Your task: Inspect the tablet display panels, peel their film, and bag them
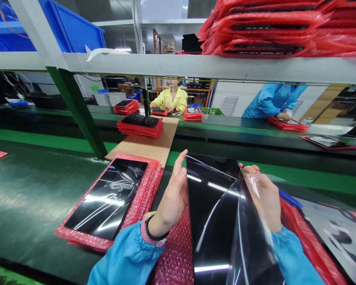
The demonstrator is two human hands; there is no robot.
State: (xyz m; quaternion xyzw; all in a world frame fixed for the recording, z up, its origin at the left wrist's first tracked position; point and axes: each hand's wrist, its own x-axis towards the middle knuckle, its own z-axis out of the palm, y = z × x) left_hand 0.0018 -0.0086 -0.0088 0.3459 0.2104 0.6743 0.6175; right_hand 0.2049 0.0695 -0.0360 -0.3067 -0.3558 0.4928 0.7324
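Note:
A glossy black screen panel (pixel 212 213) stands tilted up in front of me. My left hand (pixel 173 198) grips its left edge, thumb and fingers along the side. At the upper right corner my right hand (pixel 265 194) is closed, with clear plastic film (pixel 249 225) at its fingers. That film is lifted away from the panel's right side and partly covers the hand. A blue stick-like tool (pixel 290 198) pokes out behind the right hand; how it is held is hidden. Beneath the panel lies red bubble wrap (pixel 175 253).
Left, another black screen (pixel 109 194) rests on stacked red bubble-wrap sleeves (pixel 145 194). Right, a grey-faced panel (pixel 338 233) lies on red wrap. A shelf (pixel 172 65) overhead carries red-wrapped panels (pixel 269 31). A green post (pixel 77 111) rises left. Two people work across the bench.

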